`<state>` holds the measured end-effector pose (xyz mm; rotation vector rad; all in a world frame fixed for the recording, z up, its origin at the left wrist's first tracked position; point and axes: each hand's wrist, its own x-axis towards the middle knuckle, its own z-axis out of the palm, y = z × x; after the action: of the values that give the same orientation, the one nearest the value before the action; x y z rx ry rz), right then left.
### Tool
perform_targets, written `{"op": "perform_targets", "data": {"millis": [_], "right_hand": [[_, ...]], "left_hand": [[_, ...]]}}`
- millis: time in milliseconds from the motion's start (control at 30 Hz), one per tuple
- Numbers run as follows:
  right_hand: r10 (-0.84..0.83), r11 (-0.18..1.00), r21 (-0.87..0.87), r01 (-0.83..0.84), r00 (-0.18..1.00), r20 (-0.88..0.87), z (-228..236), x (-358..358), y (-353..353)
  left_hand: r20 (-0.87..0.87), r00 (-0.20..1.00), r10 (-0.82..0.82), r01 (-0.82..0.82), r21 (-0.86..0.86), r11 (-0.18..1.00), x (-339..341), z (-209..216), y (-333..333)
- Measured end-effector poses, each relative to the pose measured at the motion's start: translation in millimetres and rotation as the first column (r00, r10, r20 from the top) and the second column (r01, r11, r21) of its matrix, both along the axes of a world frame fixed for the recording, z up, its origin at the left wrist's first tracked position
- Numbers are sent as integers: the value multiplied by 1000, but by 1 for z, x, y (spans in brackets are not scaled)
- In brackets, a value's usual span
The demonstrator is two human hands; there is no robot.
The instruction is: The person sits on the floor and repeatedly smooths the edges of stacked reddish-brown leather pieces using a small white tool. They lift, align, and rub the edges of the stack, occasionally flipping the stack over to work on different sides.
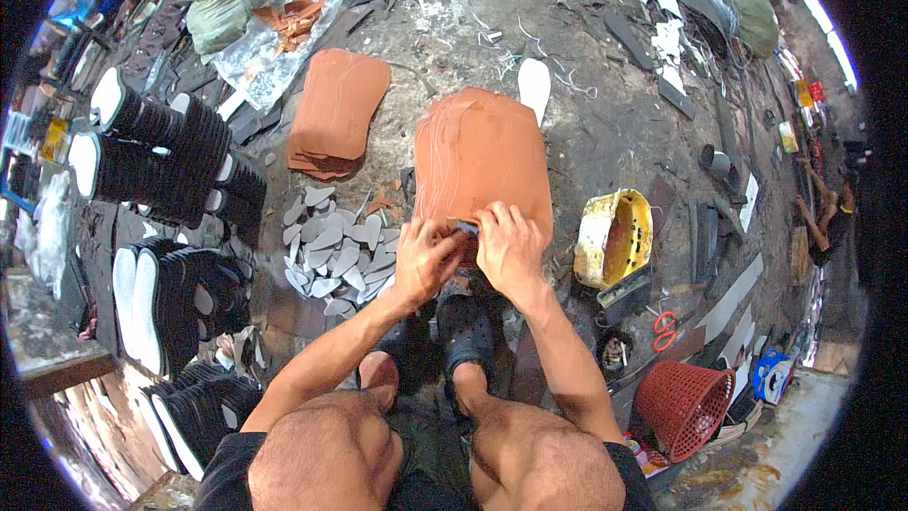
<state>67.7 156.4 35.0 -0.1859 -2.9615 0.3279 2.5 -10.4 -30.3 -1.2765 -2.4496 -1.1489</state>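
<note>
Both my hands meet at the near edge of a thick stack of reddish-brown sole-shaped sheets [484, 156]. A small blue-grey piece [464, 226] shows between my fingertips; its full shape is hidden. My left hand [426, 263] is closed, its bent fingers pinching at the piece's left side. The fingers of my right hand [512, 248] are curled in from the other side, closed on the piece and touching the stack. Just left of my left hand lies a loose pile of grey teardrop-shaped cutouts [333, 251]. Beyond it sits a second stack of brown sheets [340, 104].
A white insole shape [534, 87] lies behind the stack. To the right are a cut-open yellow container [586, 251], red-handled scissors [665, 329] and a red basket [676, 402]. Stacks of black and white soles [151, 293] line the left. Someone's limbs [821, 208] show far right.
</note>
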Motion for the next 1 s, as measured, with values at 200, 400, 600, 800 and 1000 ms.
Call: {"op": "perform_targets", "data": {"millis": [200,400,600,800,1000], "right_hand": [[61,973,-229,-32,991,120,14,-14,18],[44,998,34,-45,999,5,-5,9,-3],[30,832,-546,101,974,226,13,0,49],[-504,680,-637,363,862,-48,-40,-5,76],[-726,95,-990,-102,673,-139,36,16,28]], "left_hand": [[-59,993,98,-105,-128,986,18,18,-5],[87,995,49,-54,47,997,16,16,-15],[29,998,-56,61,-205,977,3,30,-19],[245,970,16,-29,49,998,-5,18,-10],[920,371,-124,-356,264,896,-10,68,-3]]}}
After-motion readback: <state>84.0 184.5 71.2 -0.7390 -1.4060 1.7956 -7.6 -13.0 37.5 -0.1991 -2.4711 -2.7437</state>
